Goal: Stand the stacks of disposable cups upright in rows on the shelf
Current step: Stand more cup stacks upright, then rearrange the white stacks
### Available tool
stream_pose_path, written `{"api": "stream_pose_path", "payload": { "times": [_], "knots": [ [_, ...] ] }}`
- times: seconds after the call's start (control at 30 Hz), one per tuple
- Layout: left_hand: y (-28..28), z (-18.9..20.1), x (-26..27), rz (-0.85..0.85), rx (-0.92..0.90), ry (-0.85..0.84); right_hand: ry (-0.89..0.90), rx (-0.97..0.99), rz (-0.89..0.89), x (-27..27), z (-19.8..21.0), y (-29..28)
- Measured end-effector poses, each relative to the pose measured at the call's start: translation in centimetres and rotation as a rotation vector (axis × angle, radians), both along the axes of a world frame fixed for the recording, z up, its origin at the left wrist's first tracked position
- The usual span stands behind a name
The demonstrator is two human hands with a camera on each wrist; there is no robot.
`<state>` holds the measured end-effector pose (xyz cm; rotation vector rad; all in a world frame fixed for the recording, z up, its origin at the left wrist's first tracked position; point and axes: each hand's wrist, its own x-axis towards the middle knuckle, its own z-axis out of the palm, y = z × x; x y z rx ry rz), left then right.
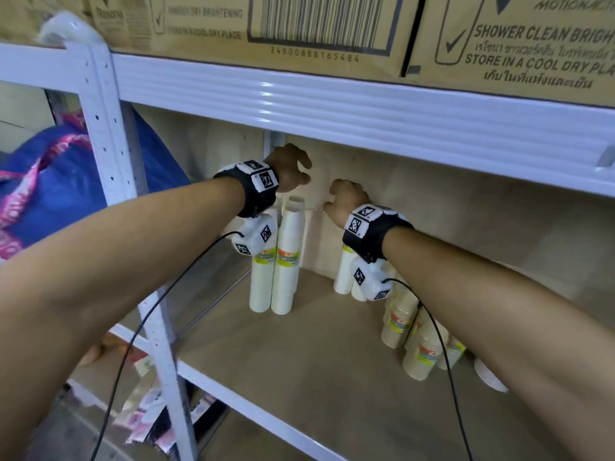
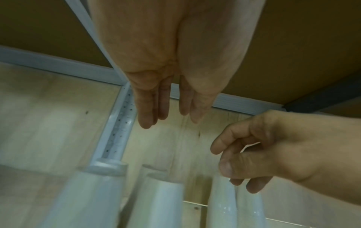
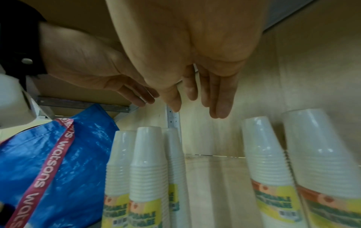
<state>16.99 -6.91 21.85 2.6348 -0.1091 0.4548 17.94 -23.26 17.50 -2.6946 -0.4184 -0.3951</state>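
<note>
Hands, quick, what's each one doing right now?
Left hand: open, holding nothing, above the white cup stacks.
Right hand: open, fingers loosely curled, holding nothing.

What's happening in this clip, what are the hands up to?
A person is arranging cup stacks on a shelf. White stacks already stand upright at the back left, more under the right wrist. Both the left hand and right hand hover above them, holding nothing. Brown stacks lean at the right.

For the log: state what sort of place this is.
Probably a shop stockroom. White metal shelving carries printed cardboard shipping cartons on top, shrink-wrapped retail stacks of disposable cups stand below, and a blue Watsons bag sits beside.
</note>
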Motion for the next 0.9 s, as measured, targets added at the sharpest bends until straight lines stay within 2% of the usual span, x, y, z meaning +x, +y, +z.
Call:
{"api": "stream_pose_path", "payload": {
  "times": [0.2,0.43,0.9],
  "knots": [
    [2.9,-1.1,-1.9,0.081,-0.023,0.028,-0.025,0.025,0.074,-1.1,-0.7,3.3],
    [3.9,-3.8,-2.8,0.086,-0.027,0.072,-0.002,0.054,0.111,-1.6,-2.3,5.9],
    [4.4,-6.0,-2.0,0.063,0.008,0.117,0.031,0.062,0.104,-1.1,-3.6,6.8]
  ]
}}
